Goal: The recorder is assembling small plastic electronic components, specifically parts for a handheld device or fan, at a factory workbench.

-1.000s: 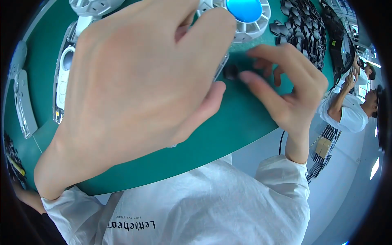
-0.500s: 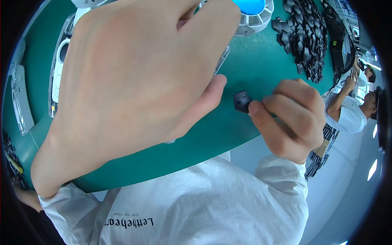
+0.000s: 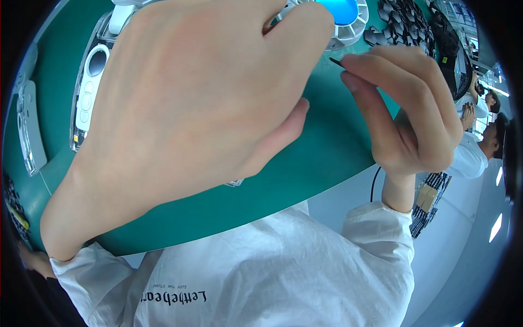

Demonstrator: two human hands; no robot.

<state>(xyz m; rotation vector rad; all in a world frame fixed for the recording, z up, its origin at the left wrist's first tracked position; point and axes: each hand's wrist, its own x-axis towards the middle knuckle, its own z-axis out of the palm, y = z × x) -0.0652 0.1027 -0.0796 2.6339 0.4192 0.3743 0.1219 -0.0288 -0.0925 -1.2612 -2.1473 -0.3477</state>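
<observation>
- My right hand [image 3: 406,117] has its grip pinched together on a small, thin black piece [image 3: 336,62]; only a sliver of it shows beyond my thumb and forefinger, at about 10 o'clock from the hand.
- That pinch hangs above the green surface [image 3: 321,147], near its front edge, with the piece pointing toward the white ring.
- My left hand [image 3: 185,109] fills the middle of the view, back of the hand toward me, fingers reaching up to 12 o'clock and the thumb stretched toward 3 o'clock.
- I cannot tell what the left grip is doing: the fingertips and whatever lies under the palm are hidden by the hand itself.
- At 12 o'clock from my right hand, just past the left fingertips, sits a round white ring with a blue centre [image 3: 343,16], resting on the green surface.
- At 1 o'clock from the right hand lies a heap of small black parts [image 3: 406,24], well apart from the pinched piece.
- At 9 o'clock from my left hand lies a clear tray holding a white device [image 3: 90,82] with round openings.
- Farther out at 9 o'clock, by the rim of the surface, lies another pale tray [image 3: 30,128].
- At 3 o'clock, beyond the surface, another person in white [image 3: 471,152] works at their own place.
</observation>
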